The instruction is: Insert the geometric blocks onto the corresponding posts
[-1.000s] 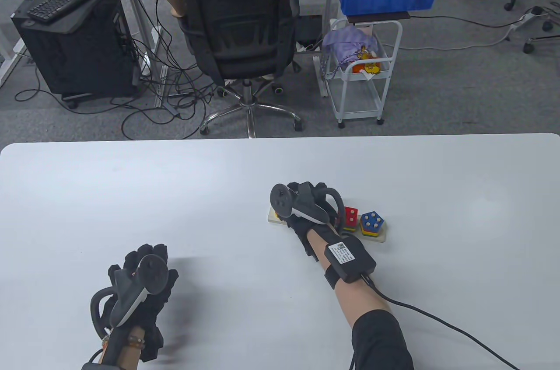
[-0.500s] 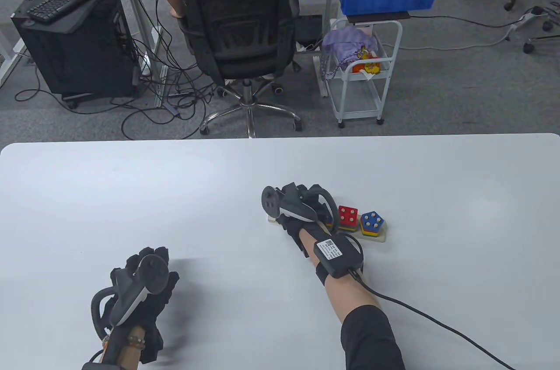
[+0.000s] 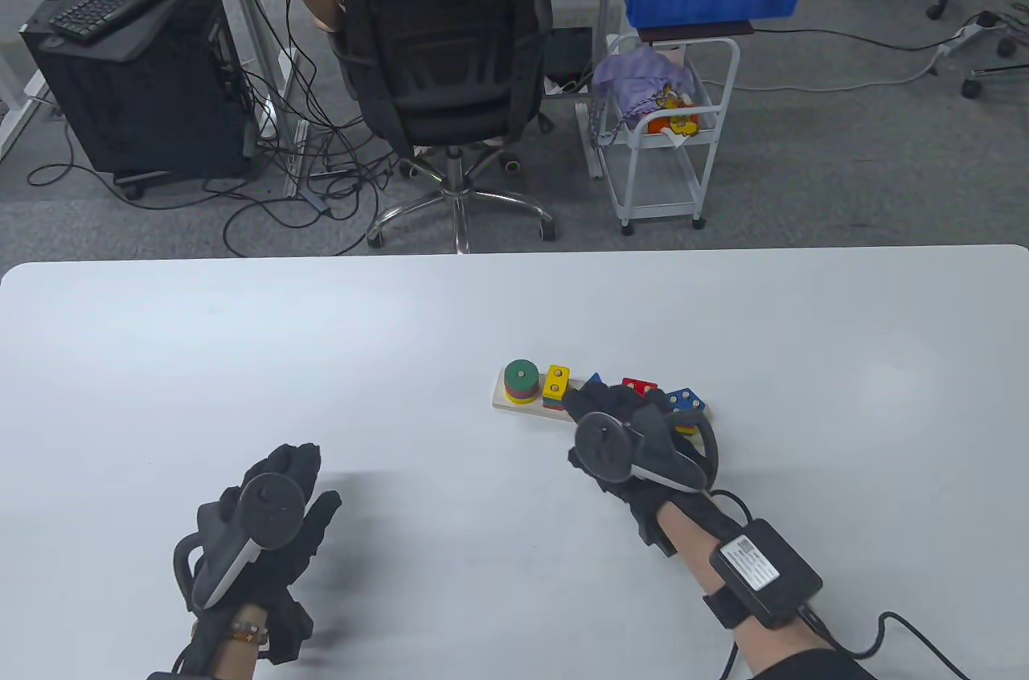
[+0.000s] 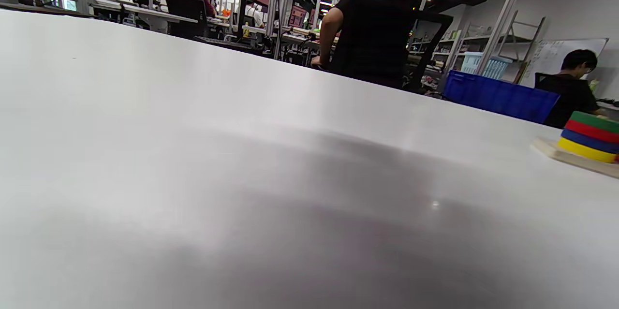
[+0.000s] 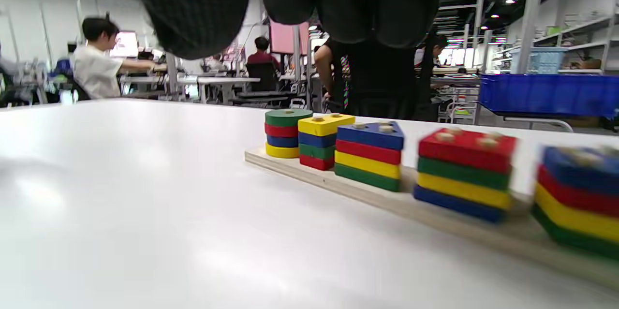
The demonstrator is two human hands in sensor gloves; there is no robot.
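wooden base (image 5: 387, 202): painted block stacks (image 5: 370, 154) | left hand (image 3: 265, 519) relaxed, empty | right hand (image 3: 635, 447) grip unclear

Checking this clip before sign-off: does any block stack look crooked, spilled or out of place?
Nothing stands out. All five coloured wooden block stacks sit squarely on the pale wooden peg board; both hands hold nothing.

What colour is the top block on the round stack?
Green round block, clearest in the right wrist view.

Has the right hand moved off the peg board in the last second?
Yes. The right hand has drawn back toward the person and rightward, off the wooden board's left end, uncovering the round stack.
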